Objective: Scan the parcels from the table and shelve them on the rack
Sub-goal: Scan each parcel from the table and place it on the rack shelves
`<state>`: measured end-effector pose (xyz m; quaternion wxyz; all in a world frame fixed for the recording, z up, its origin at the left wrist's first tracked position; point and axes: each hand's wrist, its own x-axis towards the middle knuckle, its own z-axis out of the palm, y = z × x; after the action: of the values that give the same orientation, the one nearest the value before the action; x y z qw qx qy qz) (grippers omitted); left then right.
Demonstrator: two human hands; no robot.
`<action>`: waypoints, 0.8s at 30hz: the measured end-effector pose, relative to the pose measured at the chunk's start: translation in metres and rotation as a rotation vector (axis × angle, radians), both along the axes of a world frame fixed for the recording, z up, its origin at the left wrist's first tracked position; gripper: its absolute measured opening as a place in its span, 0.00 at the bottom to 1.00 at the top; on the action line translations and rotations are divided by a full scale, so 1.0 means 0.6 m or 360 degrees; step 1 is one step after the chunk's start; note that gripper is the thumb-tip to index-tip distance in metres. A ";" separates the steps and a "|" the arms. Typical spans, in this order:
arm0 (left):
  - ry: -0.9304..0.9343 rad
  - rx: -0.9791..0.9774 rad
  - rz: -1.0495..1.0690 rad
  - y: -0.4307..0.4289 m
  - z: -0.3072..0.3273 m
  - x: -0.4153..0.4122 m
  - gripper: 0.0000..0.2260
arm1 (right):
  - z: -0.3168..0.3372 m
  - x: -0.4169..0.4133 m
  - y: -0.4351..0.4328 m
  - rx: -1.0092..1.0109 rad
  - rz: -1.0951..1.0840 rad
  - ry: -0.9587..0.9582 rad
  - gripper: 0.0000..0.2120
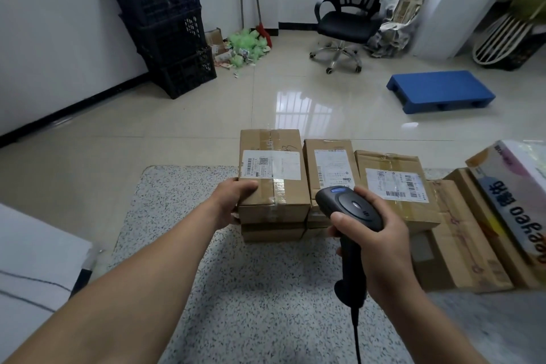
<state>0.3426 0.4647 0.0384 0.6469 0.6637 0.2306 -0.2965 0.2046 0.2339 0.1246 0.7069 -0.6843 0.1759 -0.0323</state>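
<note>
Several taped cardboard parcels with white labels lie on the speckled table (251, 304). My left hand (233, 201) grips the near left corner of the leftmost parcel (271, 171), which rests on top of another box. My right hand (375, 245) holds a black barcode scanner (348, 207) by its handle, its head pointing toward the parcels and its cable hanging down. Beside it lie a second parcel (329, 165) and a third parcel (396, 183). No rack is in view.
Larger boxes and a colourful carton (514, 201) crowd the table's right end. On the floor beyond stand stacked black crates (168, 23), an office chair (348, 15) and a blue pallet (440, 91). A white surface (35, 260) sits at the left.
</note>
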 end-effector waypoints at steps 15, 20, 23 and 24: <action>-0.0057 -0.0089 0.0017 0.005 0.015 0.001 0.13 | 0.013 -0.018 0.000 0.0035 -0.0025 0.0002 0.37; -0.0116 -0.0014 0.0141 0.011 0.022 0.006 0.13 | 0.012 -0.025 0.002 0.0034 -0.0030 -0.0002 0.37; -0.0143 0.0056 0.0222 0.025 0.023 0.013 0.11 | 0.014 -0.029 0.005 0.0041 -0.0033 0.0001 0.37; -0.0137 0.0065 0.0245 0.030 0.022 0.015 0.11 | 0.014 -0.030 0.005 0.0042 -0.0034 0.0002 0.37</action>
<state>0.3516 0.4829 0.0515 0.6634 0.6692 0.2590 -0.2123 0.1869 0.2371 0.1331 0.7154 -0.6730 0.1840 -0.0370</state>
